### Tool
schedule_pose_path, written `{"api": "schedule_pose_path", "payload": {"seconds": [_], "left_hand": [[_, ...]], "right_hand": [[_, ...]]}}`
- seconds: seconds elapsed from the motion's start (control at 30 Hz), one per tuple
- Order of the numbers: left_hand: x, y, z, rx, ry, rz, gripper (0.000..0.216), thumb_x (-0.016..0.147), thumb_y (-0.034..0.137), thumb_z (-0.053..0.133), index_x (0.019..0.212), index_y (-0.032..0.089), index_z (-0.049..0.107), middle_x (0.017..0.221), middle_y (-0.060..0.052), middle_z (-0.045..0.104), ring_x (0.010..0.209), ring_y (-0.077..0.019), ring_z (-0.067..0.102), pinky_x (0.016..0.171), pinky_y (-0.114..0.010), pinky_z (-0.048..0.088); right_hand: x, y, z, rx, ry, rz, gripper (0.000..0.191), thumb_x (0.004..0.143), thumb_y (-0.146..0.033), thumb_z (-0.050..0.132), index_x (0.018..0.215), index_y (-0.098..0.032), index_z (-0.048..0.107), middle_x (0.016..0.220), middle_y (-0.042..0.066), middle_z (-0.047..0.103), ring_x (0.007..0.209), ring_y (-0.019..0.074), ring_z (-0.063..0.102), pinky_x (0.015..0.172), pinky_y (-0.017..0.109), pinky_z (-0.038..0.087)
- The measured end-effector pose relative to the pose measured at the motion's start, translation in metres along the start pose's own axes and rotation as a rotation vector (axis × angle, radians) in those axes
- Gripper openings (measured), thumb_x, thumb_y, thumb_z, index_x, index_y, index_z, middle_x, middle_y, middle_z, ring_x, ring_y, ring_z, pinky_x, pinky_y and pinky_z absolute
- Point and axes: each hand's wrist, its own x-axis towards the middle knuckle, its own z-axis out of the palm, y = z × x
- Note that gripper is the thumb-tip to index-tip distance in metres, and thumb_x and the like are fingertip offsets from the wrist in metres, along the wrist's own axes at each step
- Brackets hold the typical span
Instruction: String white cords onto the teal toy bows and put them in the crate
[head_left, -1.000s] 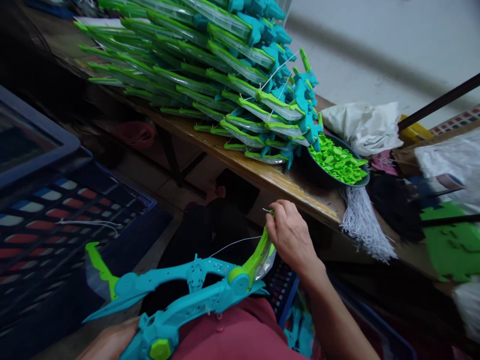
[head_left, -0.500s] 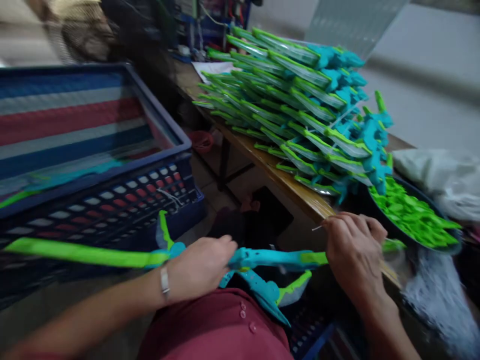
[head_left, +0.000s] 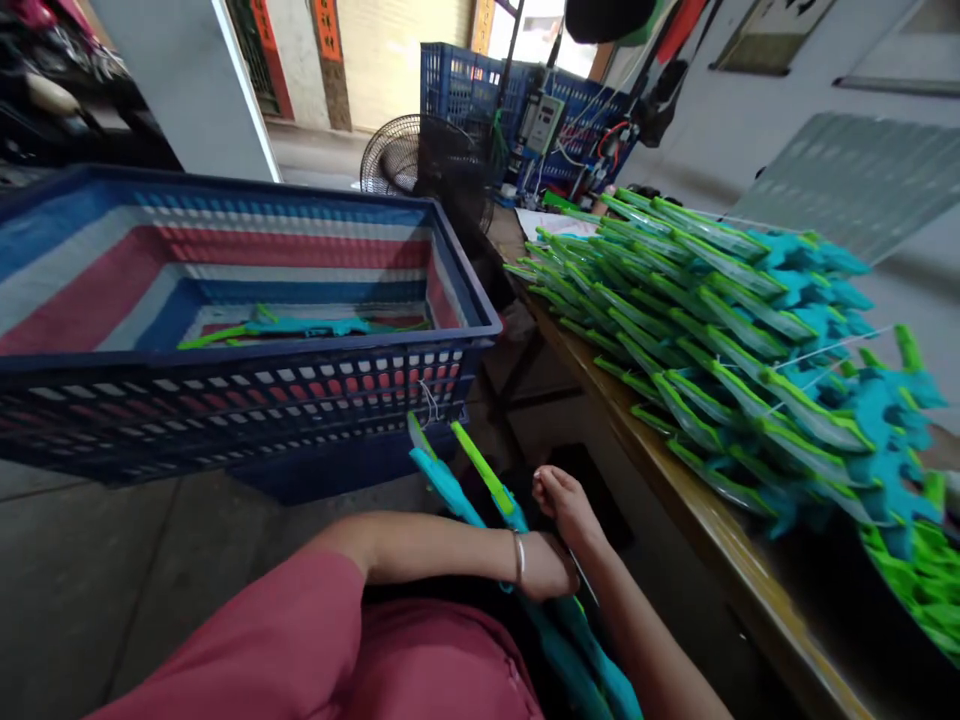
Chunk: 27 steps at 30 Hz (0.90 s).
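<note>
My left hand [head_left: 551, 568] is closed around a long turquoise-and-green jointed plastic piece [head_left: 581, 655] held close to my body. Its green limb and pale-edged fin stick out beyond my wrist, toward the crate. My right hand [head_left: 568, 508] is a tight fist just above and beyond the left, apart from the plastic piece. A thin white string [head_left: 587, 578] shows below that fist, and a white bit shows at its fingers. My left forearm partly covers the piece.
A blue crate [head_left: 457, 345] with a striped lining stands ahead left, holding a similar piece [head_left: 315, 327]. On the wooden table [head_left: 652, 455] at right lies a big stack of similar pieces [head_left: 720, 330]. A tub of green parts [head_left: 919, 590] is at far right. A fan [head_left: 409, 150] stands behind.
The view has swung left and up. The plastic piece has turned from crosswise to pointing away from me. My right hand has left the piece's right end and come close beside my left.
</note>
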Motion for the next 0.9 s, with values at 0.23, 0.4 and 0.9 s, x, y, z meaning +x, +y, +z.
{"api": "schedule_pose_path", "payload": {"seconds": [0.23, 0.4, 0.9], "left_hand": [[-0.063, 0.011, 0.023, -0.006, -0.066, -0.074, 0.014, 0.081, 0.017, 0.067, 0.093, 0.01, 0.068, 0.079, -0.011, 0.074, 0.067, -0.0239, 0.07, 0.05, -0.033, 0.048], [-0.095, 0.031, 0.013, -0.021, -0.044, -0.118, 0.018, 0.08, 0.024, 0.068, 0.093, 0.012, 0.065, 0.078, -0.008, 0.073, 0.066, -0.0235, 0.069, 0.049, -0.033, 0.046], [-0.136, 0.054, -0.012, -0.039, 0.045, -0.033, 0.012, 0.092, 0.017, 0.06, 0.085, 0.013, 0.069, 0.081, -0.01, 0.074, 0.071, -0.0217, 0.068, 0.056, -0.032, 0.046]], "right_hand": [[-0.014, 0.055, 0.013, 0.263, -0.042, 0.075, 0.041, 0.084, -0.051, 0.073, 0.077, -0.017, 0.051, 0.065, -0.006, 0.046, 0.051, 0.0052, 0.041, 0.044, 0.017, 0.029], [-0.05, 0.058, 0.038, 0.362, -0.031, 0.067, 0.053, 0.061, -0.059, 0.086, 0.079, -0.019, 0.055, 0.061, -0.007, 0.043, 0.048, 0.0068, 0.035, 0.041, 0.02, 0.022], [-0.106, 0.025, 0.081, 0.208, 0.009, 0.036, 0.046, 0.069, -0.053, 0.083, 0.091, -0.019, 0.062, 0.065, -0.001, 0.062, 0.052, 0.0097, 0.048, 0.048, 0.02, 0.033]]}}
